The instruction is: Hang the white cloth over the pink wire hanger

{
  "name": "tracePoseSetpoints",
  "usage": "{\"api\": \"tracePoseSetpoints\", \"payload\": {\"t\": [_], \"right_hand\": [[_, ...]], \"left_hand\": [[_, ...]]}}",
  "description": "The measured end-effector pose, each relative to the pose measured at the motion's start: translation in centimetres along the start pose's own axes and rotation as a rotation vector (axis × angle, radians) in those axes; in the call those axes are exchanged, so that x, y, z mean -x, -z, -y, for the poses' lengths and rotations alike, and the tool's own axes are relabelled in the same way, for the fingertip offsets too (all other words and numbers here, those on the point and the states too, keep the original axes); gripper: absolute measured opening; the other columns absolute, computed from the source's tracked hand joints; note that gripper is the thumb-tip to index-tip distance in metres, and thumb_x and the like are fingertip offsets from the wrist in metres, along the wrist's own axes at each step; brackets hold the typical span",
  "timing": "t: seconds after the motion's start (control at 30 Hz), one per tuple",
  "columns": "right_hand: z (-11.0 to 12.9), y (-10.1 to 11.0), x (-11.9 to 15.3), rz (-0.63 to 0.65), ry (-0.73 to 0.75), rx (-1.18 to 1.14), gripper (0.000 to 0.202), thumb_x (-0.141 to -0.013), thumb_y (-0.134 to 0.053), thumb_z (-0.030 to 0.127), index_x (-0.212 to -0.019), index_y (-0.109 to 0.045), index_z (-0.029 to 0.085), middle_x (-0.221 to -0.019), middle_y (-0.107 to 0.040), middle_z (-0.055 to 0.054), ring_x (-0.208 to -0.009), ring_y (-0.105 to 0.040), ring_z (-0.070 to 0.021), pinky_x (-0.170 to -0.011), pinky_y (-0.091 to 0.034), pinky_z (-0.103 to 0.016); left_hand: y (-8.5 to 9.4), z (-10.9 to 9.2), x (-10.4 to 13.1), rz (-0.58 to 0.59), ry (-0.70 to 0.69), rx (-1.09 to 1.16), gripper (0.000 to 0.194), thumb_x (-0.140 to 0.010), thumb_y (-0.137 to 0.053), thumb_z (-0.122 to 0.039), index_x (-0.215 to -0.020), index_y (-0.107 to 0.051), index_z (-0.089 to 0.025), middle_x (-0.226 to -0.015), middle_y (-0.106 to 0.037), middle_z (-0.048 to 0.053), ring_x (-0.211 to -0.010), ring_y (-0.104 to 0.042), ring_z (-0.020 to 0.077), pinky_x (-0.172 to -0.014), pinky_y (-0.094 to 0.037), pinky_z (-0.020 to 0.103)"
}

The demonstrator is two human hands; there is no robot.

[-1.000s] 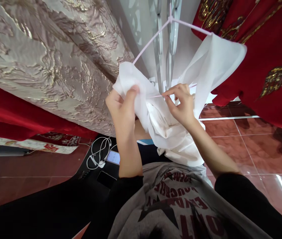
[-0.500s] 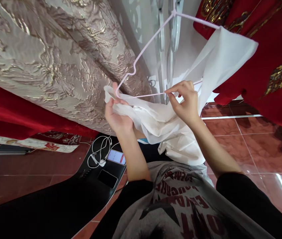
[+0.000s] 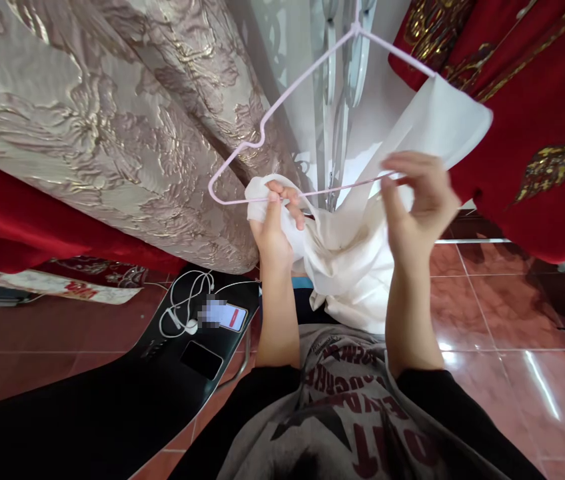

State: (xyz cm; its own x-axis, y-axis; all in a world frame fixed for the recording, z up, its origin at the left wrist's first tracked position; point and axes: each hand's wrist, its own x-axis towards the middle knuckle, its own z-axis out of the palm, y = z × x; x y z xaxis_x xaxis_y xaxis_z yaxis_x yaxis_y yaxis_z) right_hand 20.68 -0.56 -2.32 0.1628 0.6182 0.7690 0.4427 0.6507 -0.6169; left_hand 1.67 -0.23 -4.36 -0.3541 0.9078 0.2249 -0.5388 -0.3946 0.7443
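Note:
A light pink clothes hanger hangs in front of me, its lower bar running across both hands. White garment fabric drapes over its right shoulder and falls in folds toward my lap; the left shoulder is bare. My left hand grips a bunched edge of the white garment beside the lower bar, near the hanger's left corner. Farther right, my right hand is at the lower bar, fingers curled, thumb and index finger on either side of it. Motion smears that hand, so I cannot tell whether it grips the bar.
Thick beige embossed fabric fills the left. Red sequined clothing hangs at right. White metalwork stands behind the hanger. On a black seat lie white earphones, a lit phone and a dark phone.
My right hand has moved right along the hanger's bar from its earlier pinch. My left hand has shifted right with the fabric, off the hanger's left corner, which has swung left.

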Motion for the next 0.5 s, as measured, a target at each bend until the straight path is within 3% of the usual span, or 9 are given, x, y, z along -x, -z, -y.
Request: {"api": "tracePoseSetpoints", "payload": {"t": [0.03, 0.1, 0.17, 0.2, 0.27, 0.37, 0.5], "right_hand": [[-0.9, 0.6, -0.3, -0.146, -0.017, 0.036, 0.024, -0.099, -0.062, 0.034, -0.122, -0.067, 0.029, -0.132, -0.061, -0.005, -0.128, -0.06, -0.0224, -0.106, -0.052, -0.043], [-3.1, 1.6, -0.9, -0.319, -0.092, 0.063, 0.061, -0.09, -0.074, 0.042, -0.145, -0.051, 0.033, -0.152, -0.047, -0.007, -0.143, -0.051, -0.0272, -0.116, -0.047, -0.048], [-5.3, 1.8, -1.2, -0.26, -0.216, -0.034, 0.1, -0.08, -0.082, 0.052, -0.159, -0.026, 0.032, -0.16, -0.04, -0.014, -0.147, -0.05, -0.0291, -0.119, -0.046, -0.052], [-6.0, 1.6, -1.1, -0.189, -0.27, -0.106, 0.108, -0.077, -0.084, 0.056, -0.16, -0.02, 0.029, -0.157, -0.044, -0.018, -0.142, -0.055, -0.0283, -0.117, -0.048, -0.052], [-6.4, 0.6, -0.6, -0.086, -0.342, -0.175, 0.096, -0.077, -0.081, 0.06, -0.152, -0.035, 0.022, -0.139, -0.06, -0.018, -0.124, -0.067, -0.0245, -0.111, -0.054, -0.049], [-4.8, -1.1, 0.6, -0.119, -0.368, -0.042, 0.052, -0.086, -0.073, 0.059, -0.117, -0.063, 0.017, -0.112, -0.071, -0.01, -0.1, -0.07, -0.0177, -0.097, -0.059, -0.041], [-2.9, -1.5, 1.2, -0.242, -0.397, 0.093, 0.036, -0.098, -0.058, 0.049, -0.092, -0.069, 0.016, -0.077, -0.067, -0.003, -0.071, -0.063, -0.0107, -0.075, -0.055, -0.03]], "left_hand": [[0.1, 0.1, -0.1, 0.006, -0.021, 0.004, 0.026, -0.099, -0.075, -0.039, -0.089, -0.061, -0.02, -0.072, -0.06, -0.002, -0.041, -0.043, 0.0052, -0.04, -0.03, 0.022], [0.3, 0.2, -0.1, 0.035, -0.054, 0.021, 0.03, -0.095, -0.079, -0.043, -0.09, -0.061, -0.019, -0.072, -0.061, -0.002, -0.041, -0.042, 0.0052, -0.04, -0.03, 0.022], [0.3, 0.3, 0.0, 0.055, -0.066, 0.008, 0.033, -0.093, -0.081, -0.046, -0.091, -0.062, -0.02, -0.074, -0.062, -0.001, -0.042, -0.043, 0.0054, -0.04, -0.031, 0.022], [0.3, 0.4, 0.1, 0.05, -0.061, -0.016, 0.034, -0.093, -0.08, -0.048, -0.092, -0.061, -0.02, -0.075, -0.063, -0.001, -0.042, -0.044, 0.0055, -0.041, -0.032, 0.022], [0.2, 0.5, 0.3, 0.012, -0.046, -0.075, 0.035, -0.095, -0.078, -0.052, -0.093, -0.061, -0.021, -0.077, -0.063, -0.001, -0.044, -0.045, 0.006, -0.042, -0.033, 0.023], [0.3, 0.4, 0.5, -0.003, -0.05, -0.107, 0.035, -0.096, -0.075, -0.056, -0.094, -0.061, -0.023, -0.079, -0.062, 0.0, -0.044, -0.044, 0.0069, -0.043, -0.033, 0.025], [0.4, -0.4, 0.6, 0.01, -0.071, -0.119, 0.035, -0.093, -0.078, -0.057, -0.093, -0.063, -0.025, -0.082, -0.062, 0.005, -0.053, -0.053, 0.0126, -0.047, -0.033, 0.029]]}}
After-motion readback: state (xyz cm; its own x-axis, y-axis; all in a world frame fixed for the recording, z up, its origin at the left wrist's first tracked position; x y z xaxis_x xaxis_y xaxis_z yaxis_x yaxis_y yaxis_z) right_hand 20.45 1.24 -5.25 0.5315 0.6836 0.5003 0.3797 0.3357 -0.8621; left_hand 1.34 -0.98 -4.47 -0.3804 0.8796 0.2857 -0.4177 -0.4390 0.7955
